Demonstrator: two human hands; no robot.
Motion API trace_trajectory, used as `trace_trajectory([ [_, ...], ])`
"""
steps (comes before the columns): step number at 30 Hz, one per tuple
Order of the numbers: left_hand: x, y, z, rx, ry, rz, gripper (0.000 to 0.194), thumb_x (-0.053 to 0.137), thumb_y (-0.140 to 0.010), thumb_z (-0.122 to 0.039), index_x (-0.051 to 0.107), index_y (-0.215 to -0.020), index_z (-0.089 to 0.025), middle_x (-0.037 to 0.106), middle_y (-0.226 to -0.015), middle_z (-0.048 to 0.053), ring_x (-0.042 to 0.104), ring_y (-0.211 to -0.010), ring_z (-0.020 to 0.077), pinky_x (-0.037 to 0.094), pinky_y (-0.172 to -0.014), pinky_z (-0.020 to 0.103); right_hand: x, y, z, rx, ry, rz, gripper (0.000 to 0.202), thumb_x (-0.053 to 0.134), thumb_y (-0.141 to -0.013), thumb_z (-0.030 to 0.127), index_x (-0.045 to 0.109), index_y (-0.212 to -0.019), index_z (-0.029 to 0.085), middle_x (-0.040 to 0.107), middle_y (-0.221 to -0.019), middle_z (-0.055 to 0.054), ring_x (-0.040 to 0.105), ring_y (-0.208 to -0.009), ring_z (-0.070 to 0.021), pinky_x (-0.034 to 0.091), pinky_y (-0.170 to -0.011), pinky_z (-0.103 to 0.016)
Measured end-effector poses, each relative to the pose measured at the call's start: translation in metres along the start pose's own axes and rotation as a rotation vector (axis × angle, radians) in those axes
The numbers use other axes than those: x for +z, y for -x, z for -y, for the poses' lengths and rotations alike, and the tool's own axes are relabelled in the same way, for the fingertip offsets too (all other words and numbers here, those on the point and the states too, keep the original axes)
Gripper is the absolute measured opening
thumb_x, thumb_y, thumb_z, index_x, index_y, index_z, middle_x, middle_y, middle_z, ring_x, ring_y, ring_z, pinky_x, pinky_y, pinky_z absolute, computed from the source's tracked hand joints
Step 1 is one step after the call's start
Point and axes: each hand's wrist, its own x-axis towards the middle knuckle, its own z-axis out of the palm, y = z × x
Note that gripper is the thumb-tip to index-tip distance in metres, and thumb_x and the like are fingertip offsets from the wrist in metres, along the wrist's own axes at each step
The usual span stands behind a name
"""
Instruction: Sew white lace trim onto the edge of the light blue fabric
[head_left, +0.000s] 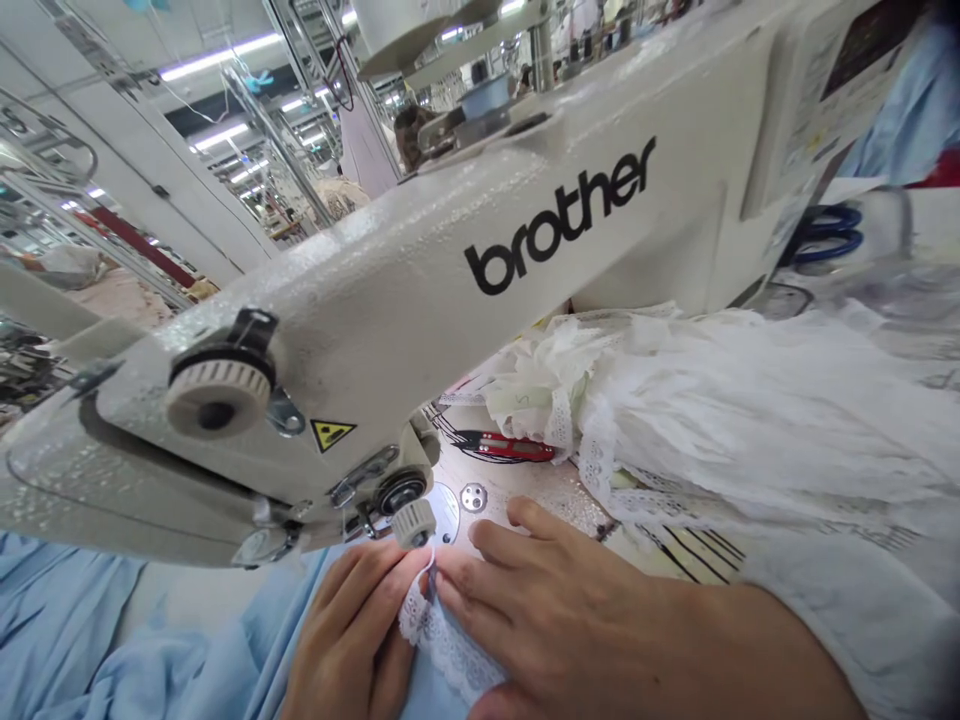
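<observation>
A white sewing machine (420, 270) with "brother" on its arm slants across the view. Just below its needle area, white lace trim (454, 640) lies along light blue fabric (431, 695). My left hand (356, 625) is closed on the blue fabric left of the lace, fingertips close under the machine head. From the right, my right hand (547, 600) grips the lace edge between thumb and fingers, its upper fingers bent over the machine bed. Between my fingertips the lace narrows to a thin white strip. The needle and presser foot are mostly hidden.
White lace-edged fabric (697, 400) is heaped right of my hands. Red thread snips (517, 447) lie beneath the machine arm. More blue fabric (187, 650) spreads at lower left. Blue-handled scissors (829, 235) rest near the machine's right end.
</observation>
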Motion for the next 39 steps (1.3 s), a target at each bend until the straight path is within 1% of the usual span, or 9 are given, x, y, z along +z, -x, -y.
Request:
trace_trajectory([
  [6,0.003,-0.001,0.004,-0.013,-0.029,-0.011,0.029,0.052,-0.089,-0.017,0.059,-0.117,-0.019,0.067,-0.112,0.005,0.06,-0.107,0.0159,0.047,-0.098,0.025,0.0,-0.001,-0.001,0.001,-0.005,-0.034,0.055,0.036,-0.1,0.057,0.064,-0.115,0.012,0.065,-0.118,-0.007,0.054,-0.096,-0.0236,0.035,-0.087,-0.04],
  [13,0.004,-0.003,0.01,-0.02,-0.023,-0.045,0.025,0.05,-0.092,-0.023,0.061,-0.114,-0.019,0.068,-0.112,0.006,0.062,-0.105,0.0151,0.049,-0.094,0.024,-0.002,-0.004,0.0,0.02,-0.058,0.002,0.058,0.049,-0.095,0.058,0.061,-0.122,0.008,0.066,-0.117,-0.009,0.055,-0.099,-0.0241,0.034,-0.093,-0.039],
  [19,-0.007,-0.009,0.008,0.013,-0.035,-0.02,0.024,0.052,-0.091,-0.029,0.062,-0.111,-0.02,0.071,-0.107,0.005,0.067,-0.096,0.0144,0.054,-0.084,0.023,-0.006,-0.003,0.001,0.014,-0.083,0.011,0.053,0.052,-0.094,0.057,0.062,-0.119,0.011,0.066,-0.117,-0.007,0.055,-0.094,-0.0236,0.036,-0.09,-0.039],
  [21,-0.01,-0.01,0.0,-0.039,-0.052,-0.007,0.024,0.051,-0.091,-0.028,0.062,-0.112,-0.023,0.071,-0.108,0.002,0.068,-0.097,0.0136,0.054,-0.087,0.022,-0.006,-0.003,0.001,0.019,-0.08,0.015,0.055,0.052,-0.094,0.058,0.06,-0.121,0.011,0.066,-0.113,-0.007,0.054,-0.094,-0.0235,0.036,-0.088,-0.039],
  [24,-0.01,-0.006,-0.011,-0.193,-0.028,-0.004,0.021,0.049,-0.093,-0.025,0.06,-0.111,-0.026,0.071,-0.108,-0.002,0.068,-0.099,0.0088,0.052,-0.091,0.015,-0.007,-0.003,0.0,0.033,-0.107,0.062,0.059,0.054,-0.092,0.059,0.059,-0.123,0.01,0.066,-0.104,-0.007,0.053,-0.09,-0.0228,0.038,-0.085,-0.039],
  [26,-0.006,-0.001,-0.016,-0.232,-0.02,-0.026,0.021,0.049,-0.093,-0.023,0.06,-0.111,-0.025,0.071,-0.11,-0.002,0.068,-0.1,0.0077,0.05,-0.092,0.013,-0.007,-0.004,0.0,0.016,-0.142,0.085,0.053,0.055,-0.093,0.057,0.062,-0.118,0.011,0.065,-0.104,-0.006,0.053,-0.089,-0.0218,0.038,-0.084,-0.039],
  [30,0.001,0.008,-0.015,-0.131,-0.061,-0.053,0.029,0.048,-0.089,-0.018,0.058,-0.116,-0.019,0.068,-0.115,0.004,0.065,-0.108,0.011,0.047,-0.1,0.018,-0.007,-0.005,-0.001,-0.051,-0.169,0.089,0.042,0.053,-0.096,0.051,0.065,-0.107,0.013,0.064,-0.107,-0.005,0.051,-0.094,-0.0212,0.037,-0.087,-0.038],
  [35,0.002,0.009,-0.012,-0.094,-0.041,-0.039,0.033,0.047,-0.088,-0.015,0.056,-0.12,-0.017,0.067,-0.116,0.005,0.062,-0.112,0.0098,0.043,-0.104,0.017,-0.005,-0.005,-0.002,-0.05,-0.12,0.099,0.049,0.047,-0.097,0.055,0.064,-0.11,0.011,0.065,-0.108,-0.007,0.054,-0.093,-0.0225,0.036,-0.086,-0.039],
  [39,0.003,0.007,-0.012,-0.058,-0.045,-0.032,0.035,0.046,-0.087,-0.015,0.055,-0.121,-0.016,0.066,-0.118,0.006,0.06,-0.115,0.0106,0.042,-0.106,0.018,-0.005,-0.004,-0.003,-0.102,-0.135,0.09,0.046,0.045,-0.099,0.053,0.062,-0.111,0.011,0.064,-0.114,-0.006,0.053,-0.098,-0.0214,0.035,-0.087,-0.039],
])
